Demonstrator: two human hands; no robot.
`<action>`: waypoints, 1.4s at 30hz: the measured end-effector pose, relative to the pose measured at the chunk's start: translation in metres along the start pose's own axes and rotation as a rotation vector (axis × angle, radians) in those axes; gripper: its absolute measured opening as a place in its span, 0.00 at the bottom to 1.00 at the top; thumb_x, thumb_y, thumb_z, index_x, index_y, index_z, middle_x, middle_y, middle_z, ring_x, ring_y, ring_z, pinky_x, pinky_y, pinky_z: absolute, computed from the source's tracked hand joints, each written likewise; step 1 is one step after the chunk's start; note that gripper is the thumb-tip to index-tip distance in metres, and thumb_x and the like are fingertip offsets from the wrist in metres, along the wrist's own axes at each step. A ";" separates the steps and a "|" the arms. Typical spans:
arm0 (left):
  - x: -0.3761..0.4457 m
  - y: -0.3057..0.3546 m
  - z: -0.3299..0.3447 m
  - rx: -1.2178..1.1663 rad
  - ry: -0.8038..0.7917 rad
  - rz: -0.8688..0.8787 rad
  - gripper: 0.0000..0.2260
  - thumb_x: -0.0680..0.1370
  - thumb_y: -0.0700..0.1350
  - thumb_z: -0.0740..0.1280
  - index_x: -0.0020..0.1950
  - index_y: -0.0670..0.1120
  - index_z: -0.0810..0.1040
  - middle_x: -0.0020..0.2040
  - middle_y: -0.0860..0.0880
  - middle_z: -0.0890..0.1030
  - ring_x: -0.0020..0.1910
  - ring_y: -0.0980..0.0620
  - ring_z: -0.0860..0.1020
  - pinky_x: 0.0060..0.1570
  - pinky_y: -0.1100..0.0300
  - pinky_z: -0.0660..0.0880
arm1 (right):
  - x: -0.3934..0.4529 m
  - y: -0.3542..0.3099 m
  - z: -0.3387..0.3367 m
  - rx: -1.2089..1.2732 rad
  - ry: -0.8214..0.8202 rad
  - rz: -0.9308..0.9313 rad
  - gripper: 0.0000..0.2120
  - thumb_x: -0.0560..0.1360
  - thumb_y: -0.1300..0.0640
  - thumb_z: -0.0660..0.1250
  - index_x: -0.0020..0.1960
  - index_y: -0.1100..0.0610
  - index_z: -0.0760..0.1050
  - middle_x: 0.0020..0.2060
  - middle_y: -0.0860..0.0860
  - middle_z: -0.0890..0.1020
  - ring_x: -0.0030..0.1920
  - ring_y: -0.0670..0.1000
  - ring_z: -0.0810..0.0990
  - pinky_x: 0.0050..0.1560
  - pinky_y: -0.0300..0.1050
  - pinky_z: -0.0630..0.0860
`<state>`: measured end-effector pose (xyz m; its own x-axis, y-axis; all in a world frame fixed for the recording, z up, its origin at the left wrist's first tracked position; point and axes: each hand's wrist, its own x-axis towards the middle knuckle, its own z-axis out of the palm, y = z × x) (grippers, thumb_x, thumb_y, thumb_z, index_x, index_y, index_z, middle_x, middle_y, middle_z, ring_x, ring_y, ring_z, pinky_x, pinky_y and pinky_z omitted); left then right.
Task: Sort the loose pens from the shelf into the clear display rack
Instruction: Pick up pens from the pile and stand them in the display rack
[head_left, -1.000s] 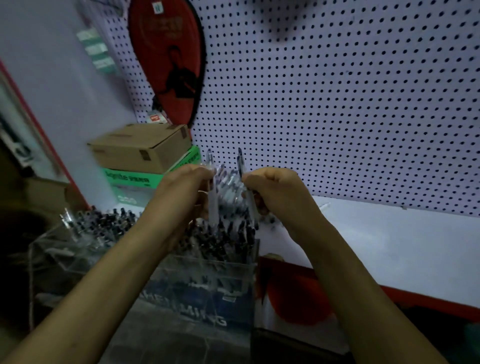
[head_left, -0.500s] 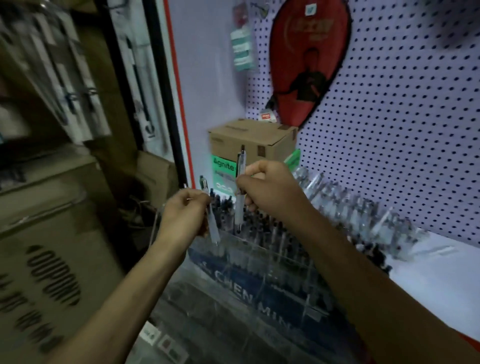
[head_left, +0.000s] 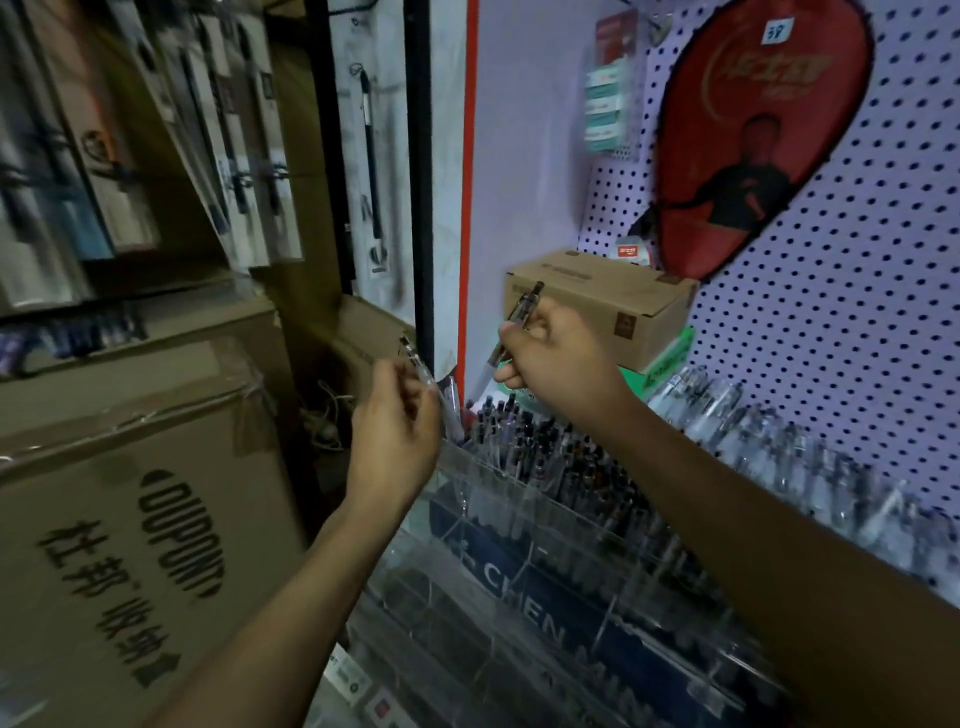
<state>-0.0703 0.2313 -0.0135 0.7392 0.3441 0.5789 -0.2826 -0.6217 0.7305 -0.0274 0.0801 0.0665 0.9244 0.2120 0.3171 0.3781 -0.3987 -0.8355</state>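
Observation:
The clear display rack (head_left: 524, 525) stands low in the middle, with several dark-tipped pens upright in its back rows. My left hand (head_left: 397, 441) pinches a clear pen (head_left: 422, 373) just left of the rack's left end, tip slanting down toward the rack. My right hand (head_left: 553, 353) grips another clear pen (head_left: 519, 317) above the rack's back left corner, tilted with its dark cap up. A heap of loose clear pens (head_left: 769, 441) lies on the white shelf behind the rack, to the right.
A brown carton (head_left: 597, 306) sits on a green box behind my right hand. A white pegboard (head_left: 857, 312) with a red paddle cover (head_left: 748, 140) rises behind. Large taped cartons (head_left: 130, 493) stand on the left, hung packaged pens (head_left: 249, 156) above them.
The view swung left and my hands moved left along the rack. The right-hand pen went from upright to tilted, and my left hand opened outward with its pen.

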 end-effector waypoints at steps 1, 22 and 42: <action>-0.001 -0.006 0.004 0.047 -0.057 -0.008 0.04 0.80 0.44 0.64 0.52 0.49 0.68 0.40 0.54 0.78 0.37 0.58 0.78 0.36 0.58 0.76 | 0.002 0.000 0.001 -0.006 0.007 -0.011 0.08 0.81 0.54 0.61 0.43 0.52 0.69 0.36 0.53 0.82 0.35 0.48 0.83 0.40 0.48 0.80; 0.003 -0.029 0.007 0.347 -0.230 0.108 0.12 0.78 0.45 0.64 0.60 0.52 0.79 0.55 0.48 0.79 0.53 0.49 0.77 0.53 0.54 0.75 | 0.036 0.008 0.026 -0.410 -0.225 0.130 0.06 0.71 0.63 0.70 0.37 0.55 0.83 0.35 0.51 0.84 0.39 0.51 0.82 0.38 0.40 0.78; 0.007 -0.033 0.012 -0.053 -0.166 -0.290 0.18 0.80 0.40 0.63 0.70 0.49 0.71 0.58 0.52 0.77 0.47 0.64 0.74 0.45 0.72 0.69 | 0.044 0.009 0.029 -0.741 -0.460 0.195 0.16 0.70 0.54 0.76 0.55 0.60 0.83 0.52 0.54 0.83 0.53 0.55 0.81 0.56 0.49 0.79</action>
<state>-0.0487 0.2460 -0.0383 0.8817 0.3792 0.2806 -0.0741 -0.4760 0.8763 0.0153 0.1116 0.0606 0.9242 0.3534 -0.1449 0.2991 -0.9055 -0.3009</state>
